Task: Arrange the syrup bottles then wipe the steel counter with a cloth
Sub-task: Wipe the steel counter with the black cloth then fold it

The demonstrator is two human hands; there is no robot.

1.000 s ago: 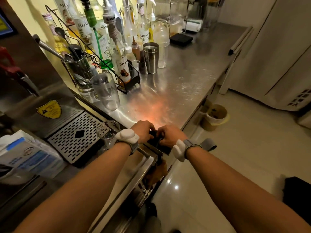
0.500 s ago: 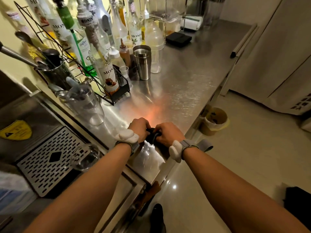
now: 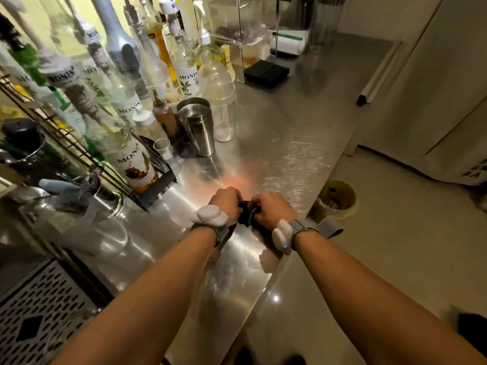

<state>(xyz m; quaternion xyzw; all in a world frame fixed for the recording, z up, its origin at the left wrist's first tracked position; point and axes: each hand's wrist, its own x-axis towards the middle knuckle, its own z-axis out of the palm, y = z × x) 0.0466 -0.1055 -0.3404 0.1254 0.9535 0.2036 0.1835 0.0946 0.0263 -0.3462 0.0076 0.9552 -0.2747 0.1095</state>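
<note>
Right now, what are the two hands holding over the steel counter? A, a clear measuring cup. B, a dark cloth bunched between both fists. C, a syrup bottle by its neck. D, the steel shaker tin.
B: the left hand and the right hand are both closed on a dark cloth bunched between them at the steel counter, while the steel shaker tin stands untouched farther back.
</note>
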